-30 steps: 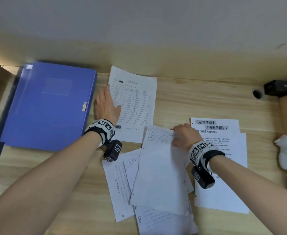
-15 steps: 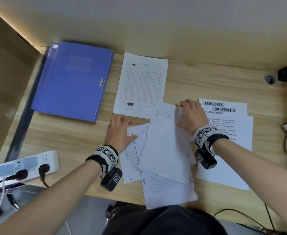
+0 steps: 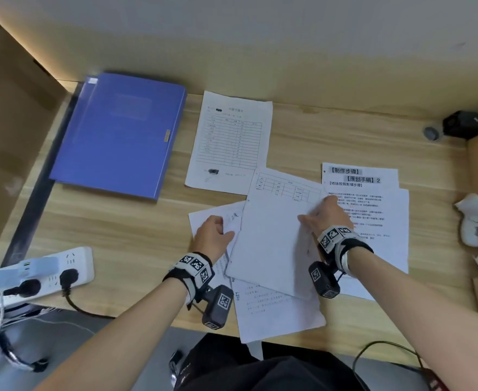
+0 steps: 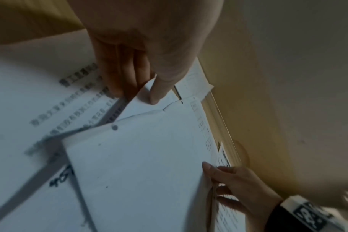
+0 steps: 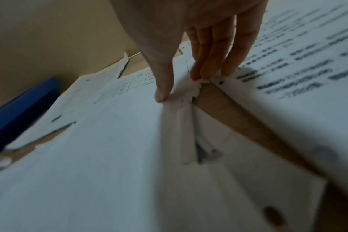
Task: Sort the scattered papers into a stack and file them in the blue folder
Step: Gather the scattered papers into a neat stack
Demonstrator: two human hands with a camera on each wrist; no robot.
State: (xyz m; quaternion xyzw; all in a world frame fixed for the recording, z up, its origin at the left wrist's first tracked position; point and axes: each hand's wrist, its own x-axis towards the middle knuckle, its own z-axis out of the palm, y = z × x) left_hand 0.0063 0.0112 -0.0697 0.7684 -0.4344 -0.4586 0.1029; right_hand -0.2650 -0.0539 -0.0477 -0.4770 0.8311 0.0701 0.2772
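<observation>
1. Now the left hand point(image 3: 213, 235) has slid right since a moment ago; its grip pinches a lower sheet's point(image 3: 218, 218) corner.
2. Right hand point(image 3: 326, 215) stays pinching the top sheet's point(image 3: 271, 238) edge.
3. Blue folder point(image 3: 119, 134) lies closed, far-left on the desk point(image 3: 105, 221).

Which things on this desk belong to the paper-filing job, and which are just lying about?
Job:
closed blue plastic folder
white table-printed sheet
white overlapped sheets
white sheet with bold heading
left hand
right hand

Lying about:
white power strip
white crumpled tissues
black box
</observation>
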